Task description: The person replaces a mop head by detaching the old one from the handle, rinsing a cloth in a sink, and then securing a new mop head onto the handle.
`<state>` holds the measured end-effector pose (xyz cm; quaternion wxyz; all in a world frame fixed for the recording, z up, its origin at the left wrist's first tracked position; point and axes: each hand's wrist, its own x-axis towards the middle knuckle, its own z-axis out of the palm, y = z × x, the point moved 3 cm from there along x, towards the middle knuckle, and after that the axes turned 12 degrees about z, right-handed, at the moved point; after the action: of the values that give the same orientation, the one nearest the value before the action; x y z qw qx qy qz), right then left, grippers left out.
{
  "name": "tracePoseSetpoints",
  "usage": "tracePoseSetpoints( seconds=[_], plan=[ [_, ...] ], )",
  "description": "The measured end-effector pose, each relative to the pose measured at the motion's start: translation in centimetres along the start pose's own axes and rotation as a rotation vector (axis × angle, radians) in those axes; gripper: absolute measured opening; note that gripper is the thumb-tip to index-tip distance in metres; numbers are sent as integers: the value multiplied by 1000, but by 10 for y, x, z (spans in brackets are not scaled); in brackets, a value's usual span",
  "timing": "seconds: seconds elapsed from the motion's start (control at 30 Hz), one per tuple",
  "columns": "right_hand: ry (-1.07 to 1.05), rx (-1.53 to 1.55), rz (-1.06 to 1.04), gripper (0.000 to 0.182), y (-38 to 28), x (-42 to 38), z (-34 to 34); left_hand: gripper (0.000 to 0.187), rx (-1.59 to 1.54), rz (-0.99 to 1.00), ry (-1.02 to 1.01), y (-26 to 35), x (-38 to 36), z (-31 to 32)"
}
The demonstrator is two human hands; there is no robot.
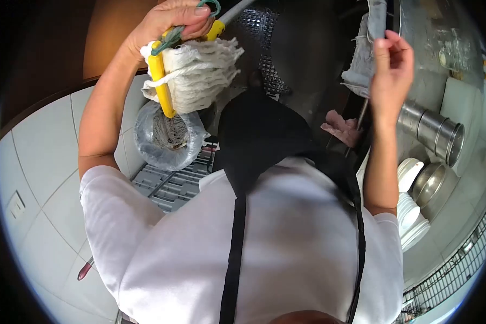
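The left hand (170,21) grips the mop (191,73) by its yellow clamp, head lifted clear above a plastic-lined bucket (167,135); the right hand (391,65) pinches a grey cloth (364,54) hanging by the steel table (437,70). Judging by this, mopping hasn't begun

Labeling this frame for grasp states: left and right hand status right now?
Left hand: closed on the yellow frame of the mop head.
Right hand: fingers loosely curled beside the grey cloth; cannot tell whether it grips.
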<state>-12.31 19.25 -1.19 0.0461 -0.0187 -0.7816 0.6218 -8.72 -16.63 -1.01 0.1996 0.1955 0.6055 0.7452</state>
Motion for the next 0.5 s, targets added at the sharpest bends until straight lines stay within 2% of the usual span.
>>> tracePoseSetpoints(
  seconds=[0.07,0.1,0.13,0.17,0.2,0.23,0.27,0.3,0.37,0.4,0.5],
  plan=[
    [18,-256,-217,27,-8,-19,36,48,22,9,-35,-2,0,-17],
    [17,-407,-471,21,-14,-30,55,44,9,2,5,-6,-3,-23],
    [-199,-438,-574,15,-33,-47,79,45,51,-33,43,-18,-8,-40],
    [-532,-495,-612,14,-33,-67,101,46,100,-85,81,-16,-11,-42],
    [-735,-493,-474,18,-33,-75,113,46,69,-105,66,-44,-20,-69],
    [-913,-501,-316,23,-34,-85,124,46,33,-134,103,-36,-18,-63],
    [-632,-448,-599,28,-37,-78,114,45,51,-96,99,-34,-20,-62],
    [-488,-501,-498,33,-35,-52,102,44,95,-248,254,-18,-19,-47],
    [-245,-540,-315,41,-22,3,62,44,228,-230,148,-23,-25,-40],
    [-100,-553,-359,38,-19,28,39,45,332,-213,97,-17,-27,-28],
    [50,-738,-241,37,-9,95,-49,48,373,-324,130,-28,-47,-4]
  ],
)
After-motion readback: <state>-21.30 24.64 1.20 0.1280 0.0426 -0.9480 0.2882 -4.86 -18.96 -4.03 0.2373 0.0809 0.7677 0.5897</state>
